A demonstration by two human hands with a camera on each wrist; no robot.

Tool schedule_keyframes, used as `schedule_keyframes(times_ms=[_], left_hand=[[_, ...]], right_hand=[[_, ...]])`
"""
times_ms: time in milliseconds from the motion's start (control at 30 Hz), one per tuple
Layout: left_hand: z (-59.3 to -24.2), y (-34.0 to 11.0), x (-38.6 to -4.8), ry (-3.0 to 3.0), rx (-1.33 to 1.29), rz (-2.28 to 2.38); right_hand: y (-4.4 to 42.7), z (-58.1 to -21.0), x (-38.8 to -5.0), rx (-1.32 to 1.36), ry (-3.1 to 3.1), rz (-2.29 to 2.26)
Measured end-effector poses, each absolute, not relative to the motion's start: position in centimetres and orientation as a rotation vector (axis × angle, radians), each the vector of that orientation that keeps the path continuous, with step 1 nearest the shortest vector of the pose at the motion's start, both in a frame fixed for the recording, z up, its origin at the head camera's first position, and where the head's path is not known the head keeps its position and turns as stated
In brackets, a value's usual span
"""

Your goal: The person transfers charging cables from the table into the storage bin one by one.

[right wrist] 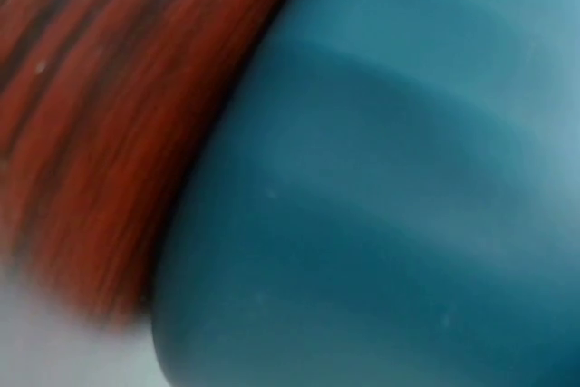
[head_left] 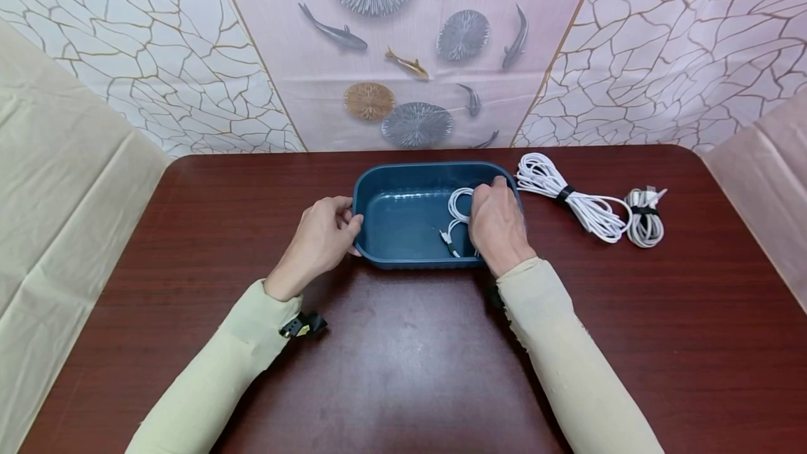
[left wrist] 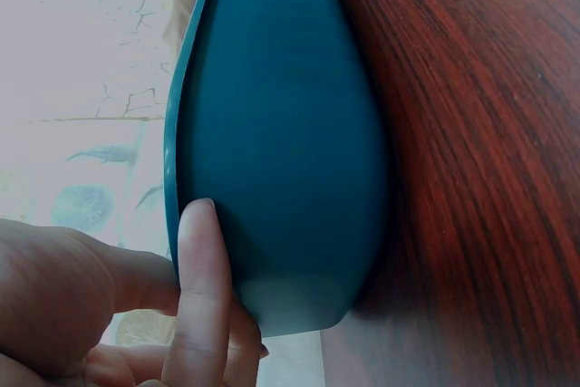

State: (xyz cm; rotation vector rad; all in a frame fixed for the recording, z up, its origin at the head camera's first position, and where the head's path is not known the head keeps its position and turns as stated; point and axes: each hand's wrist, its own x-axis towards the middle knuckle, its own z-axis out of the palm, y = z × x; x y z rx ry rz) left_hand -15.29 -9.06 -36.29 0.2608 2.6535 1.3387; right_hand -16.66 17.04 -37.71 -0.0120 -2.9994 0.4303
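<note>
A dark blue rectangular container (head_left: 410, 263) stands on the table, and its outer wall (left wrist: 281, 133) fills much of the left wrist view. My left hand (head_left: 321, 235) grips its left end, the thumb at the rim and fingers against the outside. Inside the right part of the container lies a coiled white cable (head_left: 455, 210), its plug end towards the front. Over this coil, at the container's right end, is my right hand (head_left: 499, 226); its fingertips and whatever they touch are hidden. Only the container's wall (right wrist: 362, 224) and the table appear in the right wrist view.
Right of the container, a large white cable bundle (head_left: 589, 212) with a black strap lies on the dark red-brown table (head_left: 403, 356). Beside it is a smaller strapped bundle (head_left: 644, 226). Patterned cloth (head_left: 403, 62) hangs behind the table's back edge.
</note>
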Motion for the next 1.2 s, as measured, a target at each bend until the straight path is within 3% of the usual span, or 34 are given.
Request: schedule_keyframes(times_ms=[1200], left_hand=[[-36.31, -9.07, -15.3, 2.647, 0.255, 1.338]], right_hand=[[17.31, -36.85, -16.5, 0.008, -2.985, 0.46]])
